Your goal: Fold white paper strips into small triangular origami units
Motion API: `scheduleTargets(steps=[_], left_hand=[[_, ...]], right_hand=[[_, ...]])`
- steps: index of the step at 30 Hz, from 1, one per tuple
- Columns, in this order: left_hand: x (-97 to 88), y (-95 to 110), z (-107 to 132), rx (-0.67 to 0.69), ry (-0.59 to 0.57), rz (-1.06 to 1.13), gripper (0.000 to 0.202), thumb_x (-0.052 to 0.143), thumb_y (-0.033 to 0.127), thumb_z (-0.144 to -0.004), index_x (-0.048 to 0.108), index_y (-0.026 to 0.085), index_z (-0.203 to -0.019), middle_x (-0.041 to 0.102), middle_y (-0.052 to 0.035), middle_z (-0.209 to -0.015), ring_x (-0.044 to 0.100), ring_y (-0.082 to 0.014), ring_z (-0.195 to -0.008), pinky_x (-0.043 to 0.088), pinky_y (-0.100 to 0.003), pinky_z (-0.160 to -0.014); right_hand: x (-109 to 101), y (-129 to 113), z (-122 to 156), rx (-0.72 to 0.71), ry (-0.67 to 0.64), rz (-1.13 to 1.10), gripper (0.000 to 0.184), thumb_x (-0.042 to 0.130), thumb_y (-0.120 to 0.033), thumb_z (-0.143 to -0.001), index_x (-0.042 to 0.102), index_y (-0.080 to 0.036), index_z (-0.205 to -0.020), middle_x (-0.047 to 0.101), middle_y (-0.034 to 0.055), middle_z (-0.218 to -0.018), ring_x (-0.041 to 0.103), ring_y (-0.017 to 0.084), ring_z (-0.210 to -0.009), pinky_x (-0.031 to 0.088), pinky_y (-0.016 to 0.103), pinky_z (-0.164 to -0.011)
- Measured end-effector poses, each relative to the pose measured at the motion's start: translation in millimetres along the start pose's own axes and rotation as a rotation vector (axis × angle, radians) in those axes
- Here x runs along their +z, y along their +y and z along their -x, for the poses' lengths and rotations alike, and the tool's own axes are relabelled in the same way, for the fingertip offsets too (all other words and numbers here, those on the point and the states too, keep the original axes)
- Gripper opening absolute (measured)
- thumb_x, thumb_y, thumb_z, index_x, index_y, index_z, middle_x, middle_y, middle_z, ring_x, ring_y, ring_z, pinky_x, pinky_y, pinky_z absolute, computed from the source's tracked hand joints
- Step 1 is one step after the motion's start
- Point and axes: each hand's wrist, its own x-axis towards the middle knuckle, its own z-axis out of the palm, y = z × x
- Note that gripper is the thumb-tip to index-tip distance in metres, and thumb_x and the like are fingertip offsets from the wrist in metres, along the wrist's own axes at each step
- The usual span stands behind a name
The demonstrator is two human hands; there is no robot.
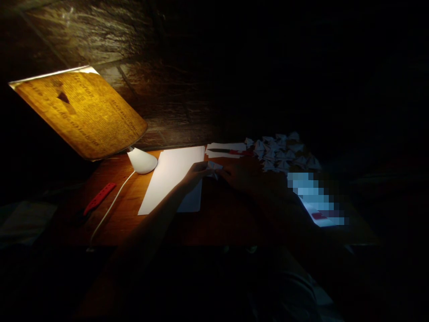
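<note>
Head view, light: one lamp base (142,161) under a tilted printed sheet (83,112) serving as a shade; most of the frame is black.
Left hand (197,173): fingers curled, tips pinched on the near-left edge of the small paper piece (214,166).
Right hand (243,176): in shadow, laid just right of the same piece and touching or nearly touching it; whether it grips cannot be told.
Piece location: between the two hands, at the right edge of the white sheet (174,176), low over the table (217,219).
Risk 1 (judgement): the right hand's shadow falls across the piece, so a crease could land off-line unseen.
Risk 2 (judgement): the left forearm crosses the white sheet; a pull back could drag or crumple it.
Risk 3 (judgement): the cord (110,208) runs off the table's near-left edge; a snag would tip the lamp and kill the only light.
Behind the hands: paper strips (224,146) with a red pen-like item (239,152) lying on them.
Far right: pile of folded pieces (284,152), close to the right hand; a wide sweep could scatter it.
Right: lit screen (317,199), beside the right forearm.
Left: red-handled tool (98,198), well apart from both hands, beyond the cord.
In the way: nothing stands between the hands and the piece; darkness is the main obstacle.
</note>
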Motion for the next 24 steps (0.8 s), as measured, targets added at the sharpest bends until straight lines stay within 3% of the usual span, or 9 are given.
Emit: scheduleTargets(steps=[24], left_hand=[[-2.5, -0.7, 0.0, 0.008, -0.032, 0.015, 0.035, 0.096, 0.040, -0.069, 0.080, 0.014, -0.085, 0.078, -0.0039, -0.082, 0.070, -0.0181, -0.078, 0.052, -0.030, -0.081]], right_hand=[[1.6, 3.6, 0.1, -0.030, 0.001, 0.005, 0.044, 0.055, -0.043, -0.107, 0.070, -0.016, -0.077, 0.066, 0.0023, -0.072, 0.051, 0.013, -0.063, 0.028, 0.029, -0.061]])
